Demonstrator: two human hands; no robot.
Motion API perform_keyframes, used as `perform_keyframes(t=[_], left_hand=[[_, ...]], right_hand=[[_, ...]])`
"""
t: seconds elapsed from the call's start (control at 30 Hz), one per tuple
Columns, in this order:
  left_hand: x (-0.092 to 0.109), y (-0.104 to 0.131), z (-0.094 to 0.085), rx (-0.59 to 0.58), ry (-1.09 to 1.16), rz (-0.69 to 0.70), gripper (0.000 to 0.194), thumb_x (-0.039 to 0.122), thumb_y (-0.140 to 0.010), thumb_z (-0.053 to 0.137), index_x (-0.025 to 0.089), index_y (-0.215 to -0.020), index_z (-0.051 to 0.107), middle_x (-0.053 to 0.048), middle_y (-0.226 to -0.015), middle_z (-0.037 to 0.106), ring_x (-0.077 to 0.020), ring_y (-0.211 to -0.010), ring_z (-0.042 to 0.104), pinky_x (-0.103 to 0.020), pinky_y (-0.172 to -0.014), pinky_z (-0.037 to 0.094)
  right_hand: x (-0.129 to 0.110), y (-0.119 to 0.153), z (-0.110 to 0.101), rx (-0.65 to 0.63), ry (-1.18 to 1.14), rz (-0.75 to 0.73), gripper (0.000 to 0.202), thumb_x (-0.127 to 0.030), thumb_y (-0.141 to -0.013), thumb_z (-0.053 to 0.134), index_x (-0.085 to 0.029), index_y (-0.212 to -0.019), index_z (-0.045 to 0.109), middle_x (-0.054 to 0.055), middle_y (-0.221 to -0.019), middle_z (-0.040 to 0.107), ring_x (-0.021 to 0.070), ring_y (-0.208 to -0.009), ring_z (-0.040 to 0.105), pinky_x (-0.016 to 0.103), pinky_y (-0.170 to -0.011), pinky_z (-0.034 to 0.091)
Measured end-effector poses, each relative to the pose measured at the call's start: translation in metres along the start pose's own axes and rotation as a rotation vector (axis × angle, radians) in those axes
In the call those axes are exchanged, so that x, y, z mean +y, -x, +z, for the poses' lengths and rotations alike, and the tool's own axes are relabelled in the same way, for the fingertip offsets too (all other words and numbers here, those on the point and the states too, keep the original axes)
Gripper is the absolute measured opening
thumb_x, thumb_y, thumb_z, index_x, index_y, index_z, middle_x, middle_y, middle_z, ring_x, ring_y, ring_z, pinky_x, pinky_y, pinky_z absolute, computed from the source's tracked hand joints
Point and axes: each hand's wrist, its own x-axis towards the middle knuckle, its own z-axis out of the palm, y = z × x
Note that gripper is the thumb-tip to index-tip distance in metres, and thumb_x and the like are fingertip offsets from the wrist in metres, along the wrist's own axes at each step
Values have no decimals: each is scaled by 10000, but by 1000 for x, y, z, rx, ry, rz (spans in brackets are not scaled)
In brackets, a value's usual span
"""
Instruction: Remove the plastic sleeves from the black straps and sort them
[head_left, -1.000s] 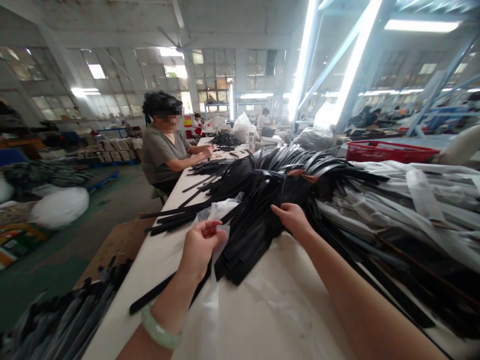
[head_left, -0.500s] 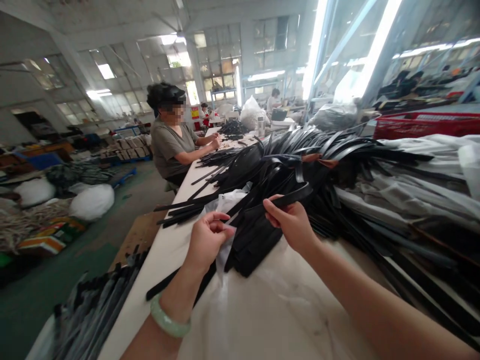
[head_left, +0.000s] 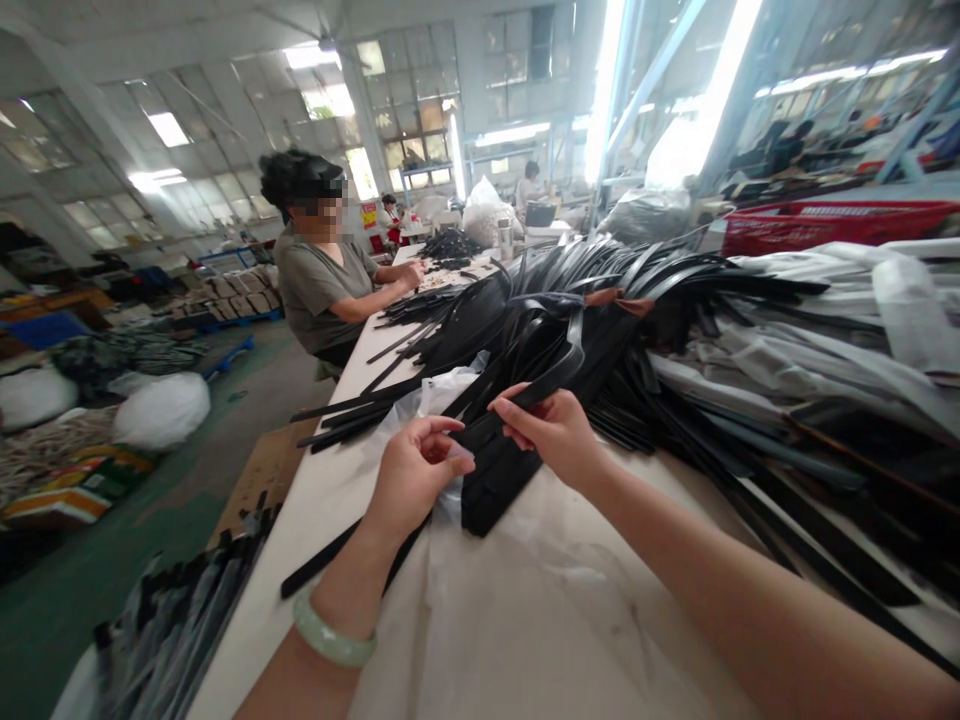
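Just outside the plastic sleeve [head_left: 451, 492], right fingers [head_left: 517, 418] hold a strap [head_left: 553, 377].

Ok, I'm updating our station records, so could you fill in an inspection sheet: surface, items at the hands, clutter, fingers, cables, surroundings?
Surface: pale table, partly covered.
Items at the hands: black strap, bent; clear plastic.
Clutter: heaped black straps; white-wrapped lengths at right.
Fingers: left fingers at the plastic, tips apart, grip unclear; right fingers pinch the strap.
Cables: nothing seen.
Surroundings: co-worker seated beside the table; red basket; white sack at left.
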Motion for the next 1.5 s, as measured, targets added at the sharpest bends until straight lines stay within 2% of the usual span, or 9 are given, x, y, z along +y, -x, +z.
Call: perform_keyframes(t=[0.17,0.33,0.7,0.9,1.07,1.13,1.2,1.27,1.5], left_hand=[[0,0,-1,-5,-10,-6,433,189,-580,797,135,-974,628,-6,-701,669,-130,-638,614,-197,-617,442],[-2,0,-2,7,-18,-4,426,190,-587,797,138,-971,622,-16,-704,680,-151,-663,635,-219,-655,469],[-3,0,-1,-14,18,-34,416,203,-604,794,136,-980,628,-42,-748,696,-160,-692,651,-208,-643,471],[-2,4,0,-77,107,-84,412,257,-659,768,130,-1018,609,-61,-736,701,-157,-662,654,-196,-612,484],[2,7,2,-149,121,-167,498,298,-674,757,133,-1101,563,-78,-724,698,-197,-627,671,-162,-444,396],[2,8,2,-145,121,-198,533,305,-662,768,127,-1115,550,-92,-715,702,-209,-619,675,-163,-430,387],[2,8,4,-135,117,-219,553,324,-663,770,121,-1126,544,-106,-707,704,-216,-603,677,-166,-419,380],[0,9,7,-121,130,-232,574,347,-656,779,114,-1127,549,-107,-686,700,-222,-586,675,-170,-412,374],[-6,10,12,-110,202,-241,697,463,-608,827,107,-1143,560,-105,-703,692,-242,-626,676,-230,-474,470]], right_hand=[[0,1,3,-23,10,20,361,-486,-759,682,-129,-792,643,-30,-538,526,59,-420,426,196,-394,303],[-2,1,3,55,4,6,390,-515,-738,691,-135,-812,642,-24,-538,540,68,-422,437,196,-389,313],[0,2,2,-9,150,-10,383,-524,-763,663,-142,-795,645,-24,-537,524,79,-428,449,201,-393,339],[1,4,6,-132,176,30,362,-504,-763,672,-145,-759,632,-37,-524,520,64,-423,429,194,-396,309],[6,3,9,-277,51,245,446,-561,-695,713,-126,-745,633,-39,-481,503,54,-385,393,188,-367,257],[9,-1,6,-163,-44,301,507,-612,-677,700,-117,-772,644,-56,-445,452,49,-367,354,183,-351,210],[12,-5,2,16,-95,286,530,-642,-681,676,-118,-751,639,-73,-431,391,43,-362,319,180,-344,179],[14,-7,0,105,-83,257,512,-637,-677,681,-130,-691,612,-77,-448,367,40,-370,312,177,-347,179],[19,7,17,-247,-19,261,472,-612,-745,642,-148,-698,571,-40,-506,489,58,-418,420,177,-394,256]])
